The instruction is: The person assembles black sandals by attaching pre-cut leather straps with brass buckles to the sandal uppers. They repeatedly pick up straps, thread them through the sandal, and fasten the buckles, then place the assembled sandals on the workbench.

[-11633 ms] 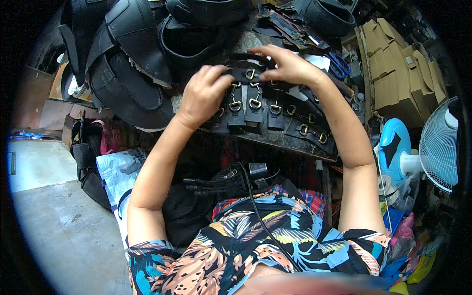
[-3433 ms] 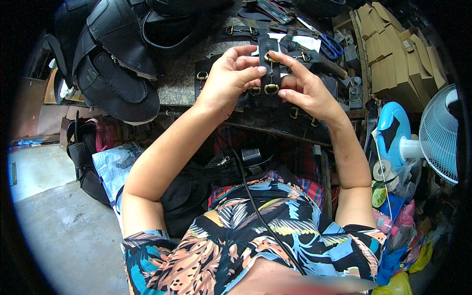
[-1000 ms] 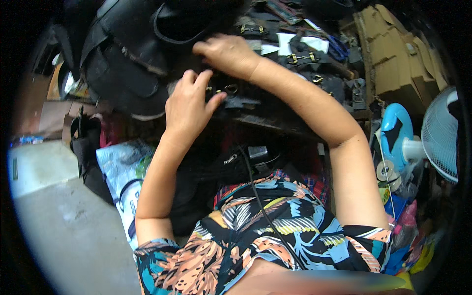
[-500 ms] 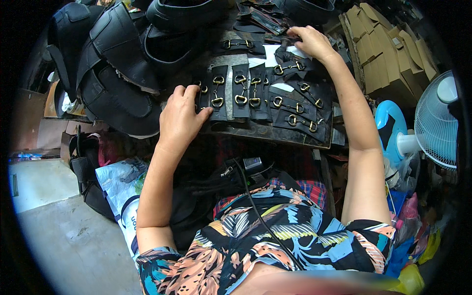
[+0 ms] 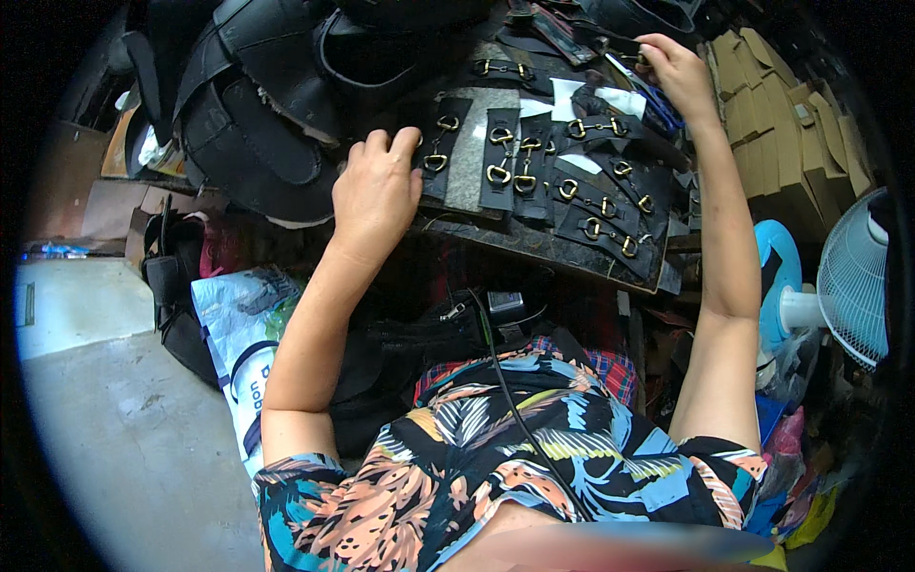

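My left hand (image 5: 378, 195) lies at the left end of a row of black straps, its fingers curled and close together; whatever is under them is hidden. Beside it is a black strap (image 5: 461, 116) with a gold-coloured horsebit buckle. Several similar straps, such as this one (image 5: 513, 195), are laid out to the right. At the far right of the bench, my right hand (image 5: 680, 81) pinches a thin dark piece with a gold glint at the fingertips; its kind is unclear. Blue-handled scissors (image 5: 660, 103) lie just below that hand, near white paper (image 5: 624, 102).
Large black sandals (image 5: 262, 143) are heaped on the left. Brown cardboard boxes (image 5: 777, 133) stand at the right, above a blue and white fan (image 5: 851, 286). The dark bench's front edge (image 5: 553, 250) faces me. A black cable (image 5: 505, 377) hangs before my patterned top.
My right hand has moved right and lifted away from the straps, uncovering the scissors. My left fingers have drawn closer together. The whole view has shifted, so the bench appears farther right.
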Demonstrator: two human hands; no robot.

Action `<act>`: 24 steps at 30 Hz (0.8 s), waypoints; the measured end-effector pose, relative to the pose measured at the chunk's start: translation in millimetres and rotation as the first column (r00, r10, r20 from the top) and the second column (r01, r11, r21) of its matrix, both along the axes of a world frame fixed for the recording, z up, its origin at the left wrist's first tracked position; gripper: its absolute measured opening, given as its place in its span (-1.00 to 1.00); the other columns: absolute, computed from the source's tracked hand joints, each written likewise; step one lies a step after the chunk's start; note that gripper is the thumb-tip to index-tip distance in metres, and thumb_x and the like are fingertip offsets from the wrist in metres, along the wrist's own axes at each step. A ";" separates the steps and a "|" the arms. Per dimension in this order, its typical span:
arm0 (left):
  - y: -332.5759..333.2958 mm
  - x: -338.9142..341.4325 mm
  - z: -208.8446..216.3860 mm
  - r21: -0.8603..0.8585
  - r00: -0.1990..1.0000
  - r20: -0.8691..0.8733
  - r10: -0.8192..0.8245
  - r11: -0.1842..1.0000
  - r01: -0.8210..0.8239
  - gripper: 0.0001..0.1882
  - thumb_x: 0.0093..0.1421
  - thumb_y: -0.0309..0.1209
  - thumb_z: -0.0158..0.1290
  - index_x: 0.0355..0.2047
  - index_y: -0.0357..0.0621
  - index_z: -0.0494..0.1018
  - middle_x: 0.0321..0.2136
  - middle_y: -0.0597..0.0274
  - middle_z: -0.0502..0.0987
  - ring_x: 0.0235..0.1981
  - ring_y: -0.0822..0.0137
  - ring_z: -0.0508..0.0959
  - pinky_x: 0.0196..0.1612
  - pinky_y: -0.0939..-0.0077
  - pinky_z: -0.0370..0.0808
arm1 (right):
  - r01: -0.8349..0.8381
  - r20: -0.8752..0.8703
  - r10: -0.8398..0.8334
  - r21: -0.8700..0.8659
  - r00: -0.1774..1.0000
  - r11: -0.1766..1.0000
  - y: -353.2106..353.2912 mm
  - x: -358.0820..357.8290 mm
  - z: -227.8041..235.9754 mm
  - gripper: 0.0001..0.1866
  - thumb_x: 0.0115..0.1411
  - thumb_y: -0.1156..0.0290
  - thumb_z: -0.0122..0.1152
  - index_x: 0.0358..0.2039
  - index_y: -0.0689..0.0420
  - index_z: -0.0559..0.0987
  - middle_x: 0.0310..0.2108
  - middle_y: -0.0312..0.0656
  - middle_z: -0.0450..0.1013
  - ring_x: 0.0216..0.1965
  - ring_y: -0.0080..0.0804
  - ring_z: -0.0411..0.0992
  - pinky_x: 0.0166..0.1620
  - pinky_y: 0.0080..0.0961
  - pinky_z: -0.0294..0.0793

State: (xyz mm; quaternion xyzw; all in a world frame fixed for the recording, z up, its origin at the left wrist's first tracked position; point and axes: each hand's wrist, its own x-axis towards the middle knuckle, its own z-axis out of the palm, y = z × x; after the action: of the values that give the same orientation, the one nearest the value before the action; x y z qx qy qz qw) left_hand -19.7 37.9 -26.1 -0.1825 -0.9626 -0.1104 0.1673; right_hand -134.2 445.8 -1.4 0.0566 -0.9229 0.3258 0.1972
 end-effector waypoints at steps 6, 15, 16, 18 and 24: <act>-3.6 -5.8 -5.3 -0.064 0.981 -0.143 -0.132 0.990 0.124 -0.64 -0.06 -0.47 0.21 -0.19 0.04 0.51 -0.19 0.12 0.43 -0.11 0.06 0.43 -0.14 0.18 0.46 | -0.231 0.002 0.343 -0.735 0.939 0.637 -41.0 36.7 0.7 -0.72 0.37 0.31 0.06 0.01 0.14 0.53 -0.28 -0.14 0.60 -0.35 -0.59 0.53 -0.29 -0.69 0.51; -7.9 -6.7 -5.7 -0.164 0.972 -0.133 -0.193 0.972 0.171 -0.61 -0.04 -0.43 0.23 -0.12 0.07 0.58 0.04 0.09 0.40 0.11 0.03 0.34 0.13 0.04 0.31 | -0.291 0.004 0.576 -0.860 0.817 0.419 -127.5 82.0 -5.3 -0.71 0.31 0.37 0.14 0.01 0.18 0.49 -0.27 -0.08 0.59 -0.36 -0.56 0.52 -0.21 -0.64 0.54; -8.0 -6.6 -3.9 -0.117 0.960 -0.181 -0.212 0.974 0.193 -0.63 -0.03 -0.43 0.23 -0.14 0.05 0.59 0.02 0.09 0.41 0.10 0.04 0.34 0.13 0.05 0.31 | -0.273 0.045 0.553 -0.834 0.832 0.479 -130.4 83.3 -7.6 -0.70 0.30 0.38 0.16 0.01 0.18 0.49 -0.27 -0.09 0.59 -0.36 -0.56 0.52 -0.20 -0.65 0.54; -9.7 -8.0 0.8 -0.051 0.955 -0.209 -0.213 0.977 0.207 -0.68 -0.03 -0.43 0.22 -0.19 0.01 0.59 -0.01 0.10 0.43 0.08 0.05 0.36 0.12 0.06 0.30 | -0.233 0.101 0.524 -0.813 0.846 0.533 -130.8 84.0 -11.3 -0.68 0.24 0.44 0.22 0.00 0.20 0.49 -0.27 -0.13 0.59 -0.36 -0.58 0.52 -0.19 -0.65 0.54; -13.1 -12.7 4.9 -0.060 0.952 -0.131 -0.275 0.961 0.269 -0.75 -0.03 -0.45 0.21 -0.27 -0.03 0.62 -0.13 0.14 0.49 0.02 0.08 0.40 0.07 0.15 0.32 | -0.299 0.016 0.579 -0.845 0.815 0.444 -126.0 83.0 -22.2 -0.75 0.24 0.43 0.22 -0.07 0.16 0.51 -0.23 -0.10 0.58 -0.34 -0.54 0.55 -0.22 -0.59 0.58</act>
State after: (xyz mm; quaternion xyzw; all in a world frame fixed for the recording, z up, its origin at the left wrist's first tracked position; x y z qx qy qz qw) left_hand -32.5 24.8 -21.2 -0.3241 -0.9164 -0.0993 0.2129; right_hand -51.2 319.8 -23.6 0.1496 -0.6378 0.7547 -0.0361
